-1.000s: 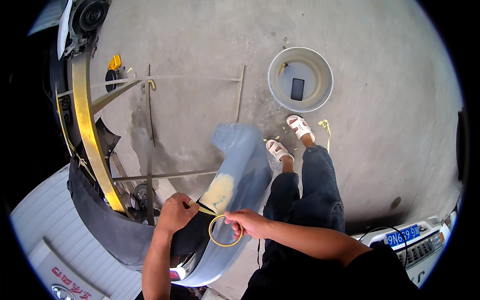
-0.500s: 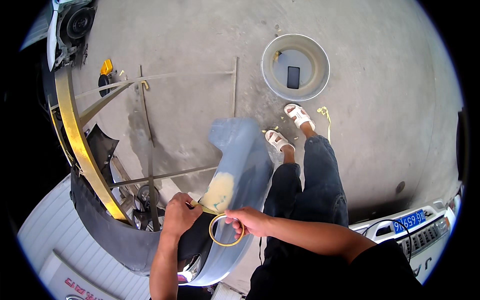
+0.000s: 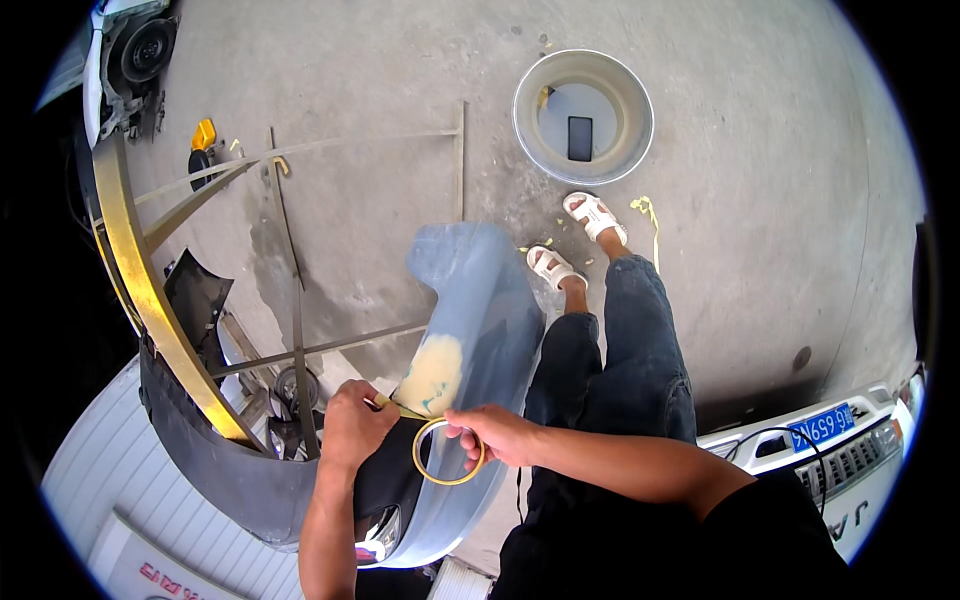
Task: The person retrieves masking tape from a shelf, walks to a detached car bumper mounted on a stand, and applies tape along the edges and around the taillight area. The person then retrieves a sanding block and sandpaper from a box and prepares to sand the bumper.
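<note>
A roll of yellow masking tape (image 3: 449, 483) hangs from the fingers of my right hand (image 3: 497, 436), which is closed on its rim. My left hand (image 3: 355, 425) pinches the loose end of the tape, and a short strip stretches between the two hands. Beneath them lies a blue-grey car bumper (image 3: 490, 300), with a cream filler patch (image 3: 434, 365) just beyond the strip. The strip runs along the near side of that patch, by a black section; whether it touches the surface I cannot tell. A lamp (image 3: 378, 535) sits at the bumper's near end.
A metal stand (image 3: 298, 250) and a yellow beam (image 3: 150, 290) flank the bumper on the left. A round metal tub (image 3: 640, 130) holding a dark, phone-like rectangle (image 3: 580, 139) stands ahead of my feet. Tape scraps (image 3: 650, 215) litter the floor. A white vehicle (image 3: 860, 470) is at the lower right.
The view has shifted slightly, so the floor, tub and bumper sit a little higher in it. Both hands keep their grip on the tape, with almost no movement relative to the bumper.
</note>
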### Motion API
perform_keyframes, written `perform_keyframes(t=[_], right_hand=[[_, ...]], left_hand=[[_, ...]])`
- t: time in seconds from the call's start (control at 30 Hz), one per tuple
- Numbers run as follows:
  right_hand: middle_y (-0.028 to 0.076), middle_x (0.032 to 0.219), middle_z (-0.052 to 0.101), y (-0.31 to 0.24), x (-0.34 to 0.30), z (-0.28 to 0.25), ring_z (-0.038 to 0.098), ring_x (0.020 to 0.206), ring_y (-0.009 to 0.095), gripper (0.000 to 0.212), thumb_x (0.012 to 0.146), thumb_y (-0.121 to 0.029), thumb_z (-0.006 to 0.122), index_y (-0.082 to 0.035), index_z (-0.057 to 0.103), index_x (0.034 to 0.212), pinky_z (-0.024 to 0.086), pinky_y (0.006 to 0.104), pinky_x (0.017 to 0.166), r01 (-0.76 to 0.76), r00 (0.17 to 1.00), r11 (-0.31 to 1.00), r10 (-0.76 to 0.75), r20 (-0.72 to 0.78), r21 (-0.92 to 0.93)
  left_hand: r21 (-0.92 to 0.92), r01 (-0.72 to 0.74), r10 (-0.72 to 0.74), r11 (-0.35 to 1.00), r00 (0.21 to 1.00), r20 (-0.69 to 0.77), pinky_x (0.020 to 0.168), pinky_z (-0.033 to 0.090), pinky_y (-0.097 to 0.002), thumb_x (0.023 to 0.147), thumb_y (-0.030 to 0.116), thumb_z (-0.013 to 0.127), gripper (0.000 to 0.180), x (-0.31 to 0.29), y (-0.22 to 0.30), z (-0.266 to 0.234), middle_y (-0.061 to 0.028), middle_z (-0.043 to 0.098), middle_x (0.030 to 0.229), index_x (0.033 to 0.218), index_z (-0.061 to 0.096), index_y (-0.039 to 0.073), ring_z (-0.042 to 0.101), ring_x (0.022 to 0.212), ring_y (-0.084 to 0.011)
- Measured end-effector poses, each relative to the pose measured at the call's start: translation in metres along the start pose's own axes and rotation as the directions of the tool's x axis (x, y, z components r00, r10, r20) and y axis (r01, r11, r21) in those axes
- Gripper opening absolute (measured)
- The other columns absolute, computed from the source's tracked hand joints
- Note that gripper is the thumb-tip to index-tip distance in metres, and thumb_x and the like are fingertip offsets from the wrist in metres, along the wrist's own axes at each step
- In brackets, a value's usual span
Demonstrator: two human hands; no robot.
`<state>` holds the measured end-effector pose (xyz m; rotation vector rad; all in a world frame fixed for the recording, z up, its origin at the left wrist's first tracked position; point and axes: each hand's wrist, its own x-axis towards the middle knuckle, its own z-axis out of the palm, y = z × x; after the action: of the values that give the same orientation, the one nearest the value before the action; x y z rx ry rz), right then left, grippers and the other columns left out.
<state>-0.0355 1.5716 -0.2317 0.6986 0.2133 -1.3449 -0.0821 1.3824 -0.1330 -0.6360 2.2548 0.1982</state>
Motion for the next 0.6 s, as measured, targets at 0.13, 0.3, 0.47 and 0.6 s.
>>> perform_keyframes(t=[0.13,0.3,0.47,0.6], right_hand=[[0.001,0.063,0.048,-0.0022,-0.0023,0.0019,0.050,0.055,0.014,0.038,0.092,-0.040,0.055,-0.002,0.057,0.088,0.051,0.0327,0.060,0.024,1.000,1.000,-0.024,-0.004,-0.014],[0.000,0.062,0.048,-0.0055,-0.0069,0.0055,0.048,0.054,0.012,0.037,0.093,-0.038,0.054,-0.001,0.057,0.089,0.051,0.0334,0.060,0.028,0.999,1.000,-0.028,-0.022,-0.008],[0.000,0.061,0.048,-0.0046,-0.0049,0.0056,0.048,0.053,0.012,0.037,0.093,-0.037,0.054,0.000,0.057,0.090,0.051,0.0337,0.060,0.024,1.000,1.000,-0.024,-0.015,-0.001],[0.000,0.061,0.048,-0.0046,-0.0042,0.0053,0.048,0.053,0.012,0.037,0.093,-0.037,0.054,0.000,0.057,0.090,0.051,0.0337,0.060,0.025,1.000,1.000,-0.025,-0.013,0.015]], left_hand=[[-0.038,0.069,-0.067,0.997,0.997,0.037,0.062,0.049,-0.0353,0.067,0.015,0.067,0.023,-0.0011,0.0012,-0.0033,-0.0190,0.062,0.075,0.075,0.060,-0.005,0.062,0.064,-0.0286],[-0.124,0.160,-0.152,0.979,0.986,0.074,0.059,0.048,-0.0319,0.066,0.014,0.067,0.022,0.0001,-0.0005,-0.0062,-0.0154,0.063,0.068,0.074,0.061,-0.006,0.060,0.059,-0.0209],[-0.080,0.149,-0.146,0.986,0.988,0.046,0.058,0.048,-0.0312,0.065,0.013,0.067,0.021,-0.0001,0.0070,-0.0054,-0.0139,0.062,0.065,0.072,0.061,-0.005,0.059,0.058,-0.0191],[-0.051,0.129,-0.128,0.990,0.991,0.038,0.058,0.048,-0.0313,0.065,0.014,0.067,0.021,0.0005,0.0069,-0.0055,-0.0136,0.062,0.064,0.070,0.060,-0.005,0.058,0.058,-0.0193]])
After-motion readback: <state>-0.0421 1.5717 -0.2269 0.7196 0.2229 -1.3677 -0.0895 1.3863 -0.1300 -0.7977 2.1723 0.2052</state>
